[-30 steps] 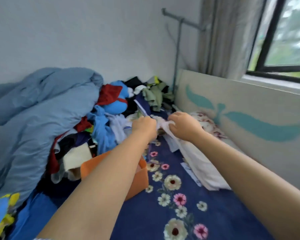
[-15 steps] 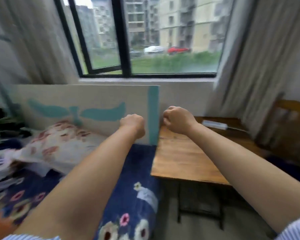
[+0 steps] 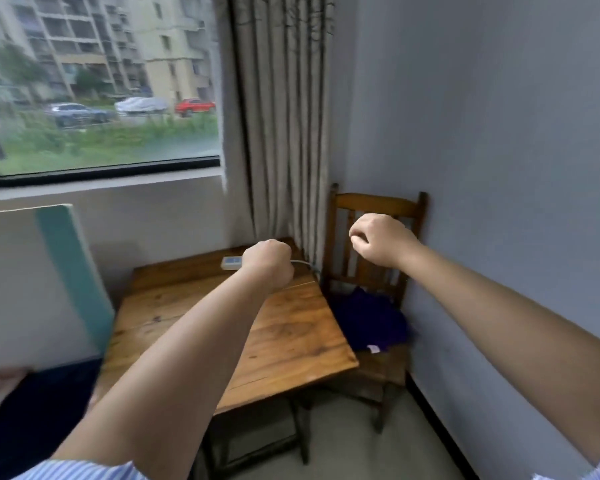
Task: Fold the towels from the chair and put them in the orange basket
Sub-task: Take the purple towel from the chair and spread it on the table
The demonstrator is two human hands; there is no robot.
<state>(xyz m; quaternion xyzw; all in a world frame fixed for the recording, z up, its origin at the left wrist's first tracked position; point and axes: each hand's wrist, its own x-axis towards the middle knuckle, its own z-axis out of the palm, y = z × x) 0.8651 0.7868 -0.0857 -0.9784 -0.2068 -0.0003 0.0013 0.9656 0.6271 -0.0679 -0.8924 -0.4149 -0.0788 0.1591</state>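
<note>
A wooden chair [image 3: 378, 202] stands in the corner by the grey wall. A crumpled dark purple towel [image 3: 369, 322] lies on its seat. My left hand [image 3: 269, 265] is a closed fist over the wooden table, holding nothing. My right hand [image 3: 381, 239] hovers in front of the chair's backrest, above the towel, with its fingers curled in and empty. The orange basket is out of view.
A wooden table [image 3: 284, 337] stands left of the chair, with a white power strip [image 3: 232, 262] at its far edge. A curtain [image 3: 284, 116] hangs behind. The bed's headboard [image 3: 32, 282] and blue bedding [image 3: 32, 410] are at the left.
My view has swung right from the bed and the pale cloth to the table and chair. Both hands let go of the cloth and now reach toward the chair, empty.
</note>
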